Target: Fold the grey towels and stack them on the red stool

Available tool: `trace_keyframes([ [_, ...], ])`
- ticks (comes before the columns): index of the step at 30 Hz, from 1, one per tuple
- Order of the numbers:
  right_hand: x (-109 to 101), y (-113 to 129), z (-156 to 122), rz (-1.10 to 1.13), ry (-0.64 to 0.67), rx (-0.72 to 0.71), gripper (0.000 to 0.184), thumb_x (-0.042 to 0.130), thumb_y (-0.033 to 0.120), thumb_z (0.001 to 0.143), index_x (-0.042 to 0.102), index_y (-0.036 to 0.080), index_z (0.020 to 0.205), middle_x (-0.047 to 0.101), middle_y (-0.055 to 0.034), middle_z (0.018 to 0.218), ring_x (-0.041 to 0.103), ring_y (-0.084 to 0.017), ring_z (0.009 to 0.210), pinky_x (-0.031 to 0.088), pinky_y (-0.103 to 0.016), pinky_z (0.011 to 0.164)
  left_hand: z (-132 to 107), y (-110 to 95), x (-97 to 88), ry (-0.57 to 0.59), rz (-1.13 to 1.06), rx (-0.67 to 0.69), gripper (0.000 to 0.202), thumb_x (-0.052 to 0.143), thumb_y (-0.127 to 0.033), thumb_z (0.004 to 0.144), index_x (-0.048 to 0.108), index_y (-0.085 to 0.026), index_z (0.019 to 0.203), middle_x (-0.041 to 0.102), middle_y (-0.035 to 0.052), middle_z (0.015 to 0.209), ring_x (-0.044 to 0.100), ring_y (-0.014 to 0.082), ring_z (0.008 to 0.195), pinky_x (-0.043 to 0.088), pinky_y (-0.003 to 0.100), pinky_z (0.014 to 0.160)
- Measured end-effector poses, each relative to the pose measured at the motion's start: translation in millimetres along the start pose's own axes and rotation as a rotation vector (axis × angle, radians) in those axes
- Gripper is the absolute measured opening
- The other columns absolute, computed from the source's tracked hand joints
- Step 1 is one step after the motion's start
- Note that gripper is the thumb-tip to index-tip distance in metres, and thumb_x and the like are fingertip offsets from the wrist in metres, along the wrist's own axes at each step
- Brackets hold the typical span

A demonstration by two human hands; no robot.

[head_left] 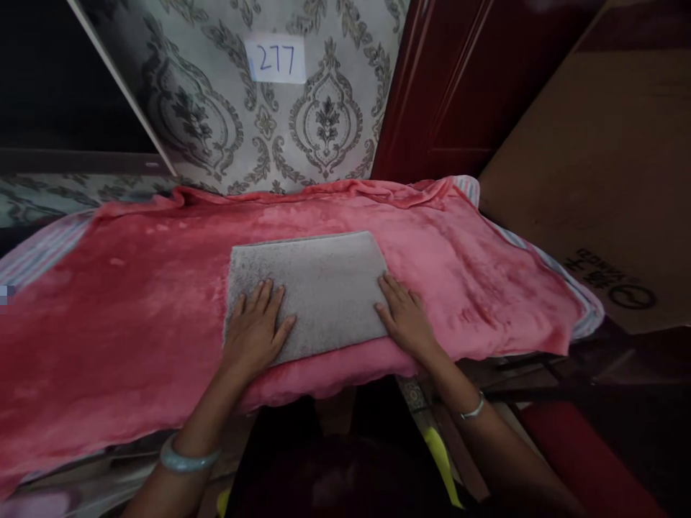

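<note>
A folded grey cloth [324, 288], perhaps a towel, lies flat on a pink plush blanket [145, 302]. Its far edge shows more than one layer. My left hand [256, 324] rests flat on the cloth's left part, fingers spread and pointing away from me. At the right edge of the cloth, my right hand [406, 313] lies with fingers stretched out, its fingertips on the border. Neither hand grips anything.
Behind the blanket stands a patterned wall with a paper [276, 59] marked 277. A dark screen [70, 86] is at the left. On the right are a dark red door panel [458, 86] and a large cardboard box [599, 180].
</note>
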State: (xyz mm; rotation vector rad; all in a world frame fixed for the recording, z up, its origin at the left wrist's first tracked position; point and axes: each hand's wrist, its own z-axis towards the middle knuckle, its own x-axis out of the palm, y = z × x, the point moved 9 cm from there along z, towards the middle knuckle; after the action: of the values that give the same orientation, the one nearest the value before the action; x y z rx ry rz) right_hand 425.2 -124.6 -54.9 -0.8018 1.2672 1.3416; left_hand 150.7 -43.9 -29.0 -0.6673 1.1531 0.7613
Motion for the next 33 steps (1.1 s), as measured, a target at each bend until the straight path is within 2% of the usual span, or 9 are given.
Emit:
trace_keyframes([
  [4, 0, -22, -9, -0.013, -0.029, 0.061, 0.060, 0.025, 0.041, 0.105, 0.038, 0.018, 0.159, 0.036, -0.0098, 0.164, 0.026, -0.030, 0.153, 0.029, -0.055, 0.120, 0, 0, 1.2, -0.012, -0.028, 0.002, 0.068, 0.033, -0.054, 0.101, 0.044, -0.012, 0.153, 0.037, 0.0182, 0.162, 0.033, 0.0338, 0.151, 0.027, 0.060, 0.122],
  [10, 6, -31, -6, -0.026, -0.054, 0.053, 0.060, 0.024, 0.041, 0.104, 0.038, 0.023, 0.159, 0.040, -0.0106, 0.161, 0.033, -0.031, 0.150, 0.033, -0.058, 0.118, -2, -1, 1.1, -0.029, -0.069, -0.020, 0.066, 0.039, -0.053, 0.100, 0.046, -0.014, 0.153, 0.038, 0.0178, 0.161, 0.034, 0.0341, 0.151, 0.027, 0.060, 0.122],
  [15, 1, -26, -1, -0.004, -0.123, 0.037, 0.062, 0.028, 0.044, 0.102, 0.044, 0.017, 0.155, 0.031, -0.0164, 0.165, 0.026, -0.034, 0.153, 0.037, -0.058, 0.115, -3, -3, -1.0, -0.023, -0.081, -0.034, 0.062, 0.043, -0.049, 0.100, 0.046, -0.017, 0.152, 0.039, 0.0156, 0.161, 0.033, 0.0331, 0.151, 0.028, 0.059, 0.122],
  [19, -15, 24, 1, 0.071, -0.208, -0.130, 0.060, 0.028, 0.041, 0.103, 0.045, 0.015, 0.154, 0.029, -0.0162, 0.166, 0.023, -0.031, 0.154, 0.032, -0.056, 0.119, -9, -6, -11.2, -0.059, -0.112, -0.024, 0.054, 0.044, -0.043, 0.100, 0.054, -0.017, 0.146, 0.045, 0.0156, 0.158, 0.039, 0.0326, 0.148, 0.031, 0.059, 0.122],
  [23, -20, 102, 15, 0.159, -0.158, -0.339, 0.056, 0.029, 0.033, 0.102, 0.045, 0.017, 0.153, 0.028, -0.0132, 0.166, 0.019, -0.027, 0.156, 0.028, -0.053, 0.122, -38, -15, -32.3, -0.235, -0.144, 0.014, 0.045, 0.042, -0.032, 0.101, 0.060, -0.015, 0.138, 0.058, 0.0162, 0.146, 0.049, 0.0299, 0.141, 0.036, 0.055, 0.120],
  [25, -17, 146, 27, 0.179, -0.092, -0.422, 0.056, 0.032, 0.029, 0.101, 0.043, 0.016, 0.155, 0.027, -0.0126, 0.167, 0.016, -0.026, 0.156, 0.027, -0.051, 0.123, -59, -19, -39.0, -0.329, -0.139, 0.025, 0.045, 0.042, -0.030, 0.100, 0.058, -0.013, 0.139, 0.059, 0.0168, 0.145, 0.048, 0.0293, 0.142, 0.036, 0.054, 0.121],
  [27, -10, 191, 39, 0.184, -0.009, -0.491, 0.060, 0.034, 0.026, 0.100, 0.037, 0.018, 0.159, 0.023, -0.0109, 0.169, 0.014, -0.026, 0.157, 0.025, -0.052, 0.123, -76, -18, -37.5, -0.380, -0.125, -0.007, 0.049, 0.043, -0.029, 0.100, 0.053, -0.011, 0.144, 0.054, 0.0182, 0.150, 0.042, 0.0302, 0.146, 0.036, 0.054, 0.120],
  [30, 13, 245, 51, 0.149, 0.134, -0.576, 0.062, 0.034, 0.024, 0.099, 0.031, 0.019, 0.161, 0.019, -0.0089, 0.170, 0.015, -0.026, 0.156, 0.022, -0.054, 0.124, -90, -13, -23.1, -0.377, -0.063, -0.059, 0.054, 0.045, -0.030, 0.098, 0.049, -0.011, 0.149, 0.048, 0.0193, 0.154, 0.039, 0.0324, 0.148, 0.039, 0.055, 0.117],
  [33, 38, 269, 55, 0.075, 0.243, -0.644, 0.059, 0.033, 0.025, 0.101, 0.033, 0.018, 0.160, 0.022, -0.0077, 0.169, 0.016, -0.026, 0.156, 0.016, -0.056, 0.124, -95, -13, -11.4, -0.388, 0.014, -0.055, 0.051, 0.046, -0.026, 0.097, 0.053, -0.011, 0.145, 0.051, 0.0197, 0.152, 0.044, 0.0332, 0.145, 0.042, 0.052, 0.113],
])
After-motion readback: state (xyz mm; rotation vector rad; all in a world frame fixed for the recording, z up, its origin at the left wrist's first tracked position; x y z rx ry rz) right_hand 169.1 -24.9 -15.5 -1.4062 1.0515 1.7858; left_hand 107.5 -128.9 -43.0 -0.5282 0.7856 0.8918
